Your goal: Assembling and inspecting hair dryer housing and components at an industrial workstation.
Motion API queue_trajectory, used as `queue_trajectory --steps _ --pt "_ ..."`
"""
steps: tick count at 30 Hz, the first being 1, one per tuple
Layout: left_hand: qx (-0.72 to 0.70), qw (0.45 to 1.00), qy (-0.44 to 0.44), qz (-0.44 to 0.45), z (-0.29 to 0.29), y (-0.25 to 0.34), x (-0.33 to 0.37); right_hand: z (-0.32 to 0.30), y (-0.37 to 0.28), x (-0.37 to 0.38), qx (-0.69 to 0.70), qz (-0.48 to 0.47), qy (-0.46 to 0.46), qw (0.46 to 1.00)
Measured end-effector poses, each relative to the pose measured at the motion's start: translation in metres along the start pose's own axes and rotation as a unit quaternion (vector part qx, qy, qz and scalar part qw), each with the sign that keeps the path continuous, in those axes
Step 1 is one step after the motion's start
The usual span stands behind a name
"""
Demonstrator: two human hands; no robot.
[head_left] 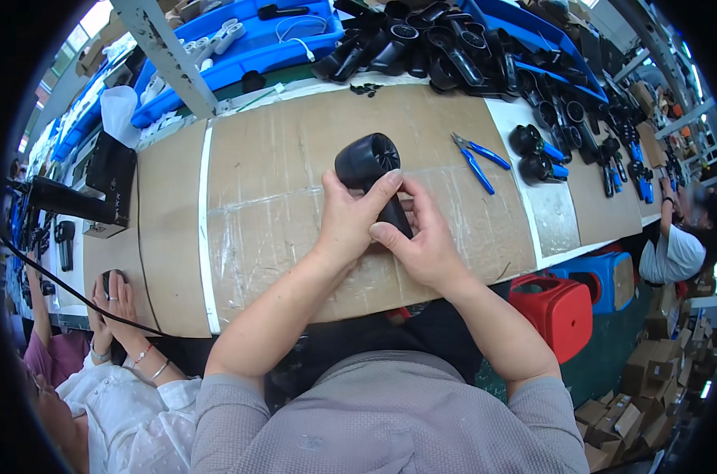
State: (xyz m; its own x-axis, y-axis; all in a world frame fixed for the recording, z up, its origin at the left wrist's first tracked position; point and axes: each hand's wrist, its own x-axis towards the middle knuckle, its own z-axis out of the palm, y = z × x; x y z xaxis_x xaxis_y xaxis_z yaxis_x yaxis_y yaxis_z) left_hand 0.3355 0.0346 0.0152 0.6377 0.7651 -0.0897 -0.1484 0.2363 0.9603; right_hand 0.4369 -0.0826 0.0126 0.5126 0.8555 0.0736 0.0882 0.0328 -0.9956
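Grey shirt point(378, 407) nearest; at 12 o'clock, left hand point(349, 217) and right hand point(426, 238) pinch a black blower point(361, 163), probably checking its part-hidden handle point(394, 215); next needs steady turning.

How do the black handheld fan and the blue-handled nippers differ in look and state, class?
1. The black handheld fan is held in the left hand and right hand; the blue-handled nippers lie on the cardboard.
2. The fan has a bulky round head; the nippers have slim metal tips.
3. The fan has one handle; the nippers have two, spread apart.
Shared: both have handles.
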Motion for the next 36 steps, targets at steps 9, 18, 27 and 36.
queue_trajectory --steps 9,18,27,36 --pt "0.22 0.969 0.018 0.11 -0.055 0.013 -0.046 -0.033 -0.013 0.013 -0.122 0.047 -0.209 0.969" --pt "0.579 0.694 -0.177 0.39 -0.05 0.012 -0.005 -0.049 0.013 0.005 -0.306 -0.202 -0.082 0.927" --pt "0.56 0.713 -0.172 0.386 -0.038 0.015 -0.009 -0.047 0.021 -0.011 -0.403 -0.254 -0.025 0.879" --pt "0.556 0.723 -0.155 0.378 -0.035 0.009 -0.013 -0.049 0.024 -0.008 -0.373 -0.251 -0.041 0.893"
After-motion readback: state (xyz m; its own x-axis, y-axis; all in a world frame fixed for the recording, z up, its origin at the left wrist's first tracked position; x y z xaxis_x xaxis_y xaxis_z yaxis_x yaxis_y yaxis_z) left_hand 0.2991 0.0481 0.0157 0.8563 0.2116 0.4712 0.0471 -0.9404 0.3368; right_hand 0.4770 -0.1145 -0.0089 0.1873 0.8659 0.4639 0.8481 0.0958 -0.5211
